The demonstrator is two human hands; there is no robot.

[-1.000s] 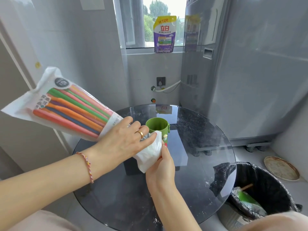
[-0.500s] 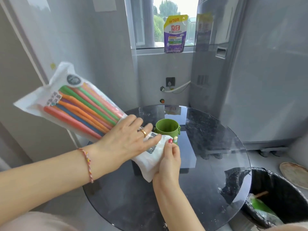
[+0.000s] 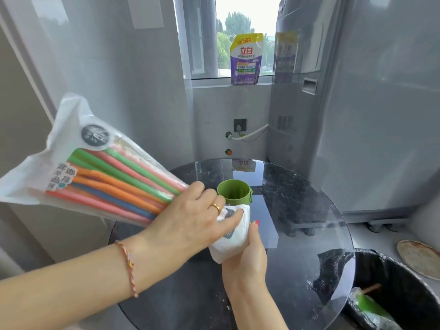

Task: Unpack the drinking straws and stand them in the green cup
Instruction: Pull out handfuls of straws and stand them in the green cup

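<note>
Left hand (image 3: 190, 225) + right hand (image 3: 247, 260): both grip crinkly straw bag (image 3: 71, 148) | round green cup (image 3: 234, 191): glass table (image 3: 297, 210)

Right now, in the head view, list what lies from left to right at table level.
Clear plastic bag of coloured drinking straws → left hand → green plastic cup → black-lined rubbish bin → round flat tan disc on the floor.

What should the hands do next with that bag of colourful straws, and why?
Probably tear or pull open the bag's white end. The left hand and right hand both pinch that end of the clear plastic bag of coloured drinking straws, which looks unopened, and the round green plastic cup stands empty behind.
</note>
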